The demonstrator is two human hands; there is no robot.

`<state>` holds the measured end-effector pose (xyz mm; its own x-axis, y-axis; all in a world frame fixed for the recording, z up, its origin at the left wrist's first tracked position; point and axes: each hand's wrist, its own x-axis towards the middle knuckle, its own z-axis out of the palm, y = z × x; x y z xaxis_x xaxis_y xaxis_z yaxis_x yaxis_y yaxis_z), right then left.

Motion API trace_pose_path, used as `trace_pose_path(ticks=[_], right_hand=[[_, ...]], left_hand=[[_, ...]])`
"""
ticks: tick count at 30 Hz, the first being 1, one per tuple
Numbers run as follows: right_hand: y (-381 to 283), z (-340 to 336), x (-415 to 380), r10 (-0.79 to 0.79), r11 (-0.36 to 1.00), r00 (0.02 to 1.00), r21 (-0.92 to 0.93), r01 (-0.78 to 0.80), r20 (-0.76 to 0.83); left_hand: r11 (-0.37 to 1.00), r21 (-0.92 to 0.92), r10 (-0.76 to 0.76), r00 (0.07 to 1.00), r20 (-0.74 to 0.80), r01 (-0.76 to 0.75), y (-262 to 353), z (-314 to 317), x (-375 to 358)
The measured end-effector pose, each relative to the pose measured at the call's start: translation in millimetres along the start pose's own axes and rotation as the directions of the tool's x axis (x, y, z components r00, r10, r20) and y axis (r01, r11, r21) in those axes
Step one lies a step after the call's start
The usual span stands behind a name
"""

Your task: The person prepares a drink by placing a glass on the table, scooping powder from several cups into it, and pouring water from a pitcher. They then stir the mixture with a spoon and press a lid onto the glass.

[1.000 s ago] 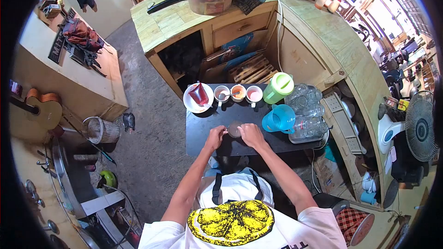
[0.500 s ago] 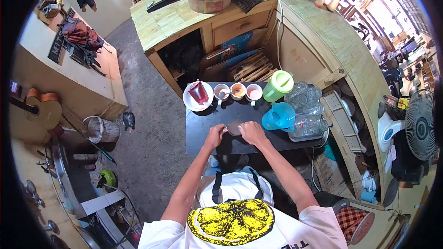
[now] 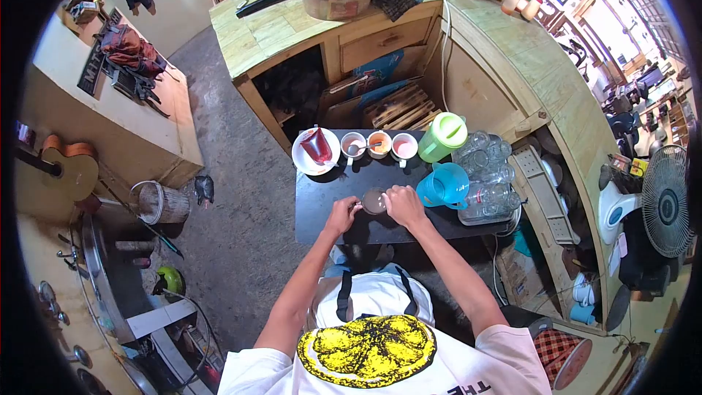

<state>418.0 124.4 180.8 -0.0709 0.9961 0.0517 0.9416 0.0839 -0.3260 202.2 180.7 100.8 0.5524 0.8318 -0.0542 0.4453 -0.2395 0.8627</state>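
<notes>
pinching the cup, probably stiff, breakable, best held side-on, with left hand, unable to tell grip of right hand

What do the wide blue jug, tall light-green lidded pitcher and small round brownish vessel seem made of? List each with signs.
Blue jug: probably plastic, smooth; its walls look translucent.
Light-green pitcher: likely plastic, semi-gloss, from its even colour and soft highlights.
Brownish vessel: perhaps glass or ceramic, its edge looking smooth, but too small to be sure.
</notes>
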Motion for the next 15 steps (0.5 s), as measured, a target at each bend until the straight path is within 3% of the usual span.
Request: trace_pose_path(ticks=[8, 15], right_hand=[[-1.1, 3.7, -0.5, -0.139, 0.989, 0.986, 0.053, 0.135, 0.096], [-3.3, -3.2, 5.7, -0.164, 0.985, 0.975, 0.030, 0.170, -0.150]], left_hand=[[0.998, -0.005, 0.057, 0.998, -0.028, -0.057, -16.5, 7.7, 1.1], [0.999, -0.009, 0.043, 0.999, -0.016, -0.043, -12.3, 6.0, 0.9]])
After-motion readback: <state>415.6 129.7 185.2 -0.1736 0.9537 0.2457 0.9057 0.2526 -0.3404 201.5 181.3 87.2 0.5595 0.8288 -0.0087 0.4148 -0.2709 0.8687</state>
